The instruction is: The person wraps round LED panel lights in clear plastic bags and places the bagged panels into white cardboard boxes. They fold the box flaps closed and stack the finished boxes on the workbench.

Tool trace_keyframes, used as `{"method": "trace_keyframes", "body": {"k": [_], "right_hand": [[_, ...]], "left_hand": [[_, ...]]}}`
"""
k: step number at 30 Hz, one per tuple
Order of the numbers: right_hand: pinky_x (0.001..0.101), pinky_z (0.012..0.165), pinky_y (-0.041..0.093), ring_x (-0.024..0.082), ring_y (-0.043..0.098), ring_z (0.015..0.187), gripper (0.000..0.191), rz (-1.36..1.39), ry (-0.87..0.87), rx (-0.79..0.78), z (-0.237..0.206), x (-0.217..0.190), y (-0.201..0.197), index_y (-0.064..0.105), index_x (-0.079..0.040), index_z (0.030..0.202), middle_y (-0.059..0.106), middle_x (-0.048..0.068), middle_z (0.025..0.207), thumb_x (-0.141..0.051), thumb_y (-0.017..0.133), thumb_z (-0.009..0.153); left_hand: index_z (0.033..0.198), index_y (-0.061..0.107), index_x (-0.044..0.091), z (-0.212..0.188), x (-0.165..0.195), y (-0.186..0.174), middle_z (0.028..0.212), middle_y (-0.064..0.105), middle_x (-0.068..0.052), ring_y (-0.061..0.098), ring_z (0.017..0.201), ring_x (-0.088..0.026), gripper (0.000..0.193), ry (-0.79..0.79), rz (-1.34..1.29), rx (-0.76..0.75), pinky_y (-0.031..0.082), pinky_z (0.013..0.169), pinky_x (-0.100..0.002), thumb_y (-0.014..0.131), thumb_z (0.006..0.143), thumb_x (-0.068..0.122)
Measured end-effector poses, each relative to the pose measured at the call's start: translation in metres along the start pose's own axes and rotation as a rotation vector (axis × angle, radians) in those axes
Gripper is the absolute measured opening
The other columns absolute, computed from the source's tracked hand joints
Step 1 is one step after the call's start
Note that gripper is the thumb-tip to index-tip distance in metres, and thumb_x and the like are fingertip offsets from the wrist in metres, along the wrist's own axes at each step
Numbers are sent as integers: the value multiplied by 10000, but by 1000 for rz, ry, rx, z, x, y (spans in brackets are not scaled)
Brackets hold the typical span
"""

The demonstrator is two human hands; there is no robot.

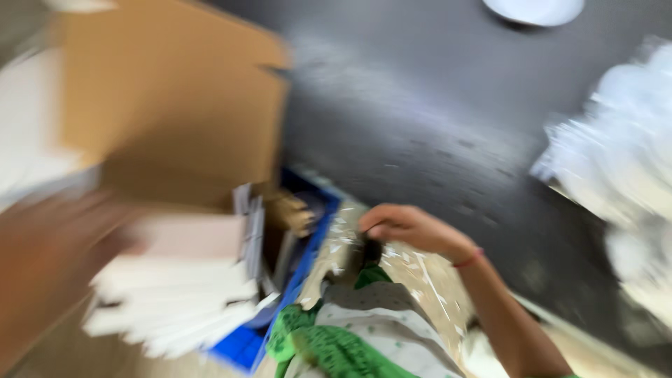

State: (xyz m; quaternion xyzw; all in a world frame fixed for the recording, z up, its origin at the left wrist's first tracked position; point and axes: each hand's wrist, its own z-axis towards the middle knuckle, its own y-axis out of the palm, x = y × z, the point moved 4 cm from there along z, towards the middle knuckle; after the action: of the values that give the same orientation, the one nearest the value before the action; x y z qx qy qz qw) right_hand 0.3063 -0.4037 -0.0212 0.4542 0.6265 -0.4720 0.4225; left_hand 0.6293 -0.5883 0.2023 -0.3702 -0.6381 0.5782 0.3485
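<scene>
Stack of white flat sheets (175, 294), fanned and badly motion-blurred, low at the left, overhanging the near left corner of a blue crate (241, 344). Left hand (49, 262) only a brown smear against the stack's left end; apparently touching it, grip impossible to tell. Right hand (409, 227) well apart from the stack, hanging by the near edge of the dark counter (420, 105), fingers curled in loosely, a red thread (467, 260) at the wrist; impossible to tell whether anything sits inside the curl.

Probably light, each sheet thin and fairly stiff, yet prone to sliding, judging by the splayed edges. Likely safest pinched across the whole thickness near the middle of a long side, or supported from underneath; gripped at one end, liable to fan further and shed sheets.

Brown cardboard box (175, 98) above the stack, flap open. Clear plastic bags (623, 154) at the counter's right edge, white plate (535, 10) at its far edge.
</scene>
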Motion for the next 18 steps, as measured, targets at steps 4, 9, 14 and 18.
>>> {"method": "trace_keyframes", "body": {"k": [4,9,14,18], "right_hand": [[326,908,585,172,725,1077,344,-94,114,228,-86,13,-8,665,-76,1241,745,47,1177,-290,656,971],[326,862,596,195,759,995,270,-279,121,854,-196,5,-64,700,-68,1174,758,74,1105,-199,691,938],[405,928,535,334,684,1095,297,-772,25,1415,-317,11,-166,674,-75,1217,713,136,1191,-131,757,937],[456,1034,481,393,578,1234,543,-1133,27,1352,-382,22,-242,607,-36,1352,615,174,1335,-75,784,840]], "left_hand": [[954,703,132,48,91,-35,923,701,-55,659,952,-272,178,189,-98,134,505,870,-399,721,777,138],[985,704,122,98,140,9,951,706,-73,671,942,-290,179,317,-350,390,515,841,-403,741,817,171],[1017,705,112,152,238,89,979,712,-91,683,931,-308,193,341,-515,554,525,812,-406,762,857,203],[994,713,109,218,334,180,964,716,-93,667,916,-332,179,270,-435,645,517,788,-431,762,879,239]]}}
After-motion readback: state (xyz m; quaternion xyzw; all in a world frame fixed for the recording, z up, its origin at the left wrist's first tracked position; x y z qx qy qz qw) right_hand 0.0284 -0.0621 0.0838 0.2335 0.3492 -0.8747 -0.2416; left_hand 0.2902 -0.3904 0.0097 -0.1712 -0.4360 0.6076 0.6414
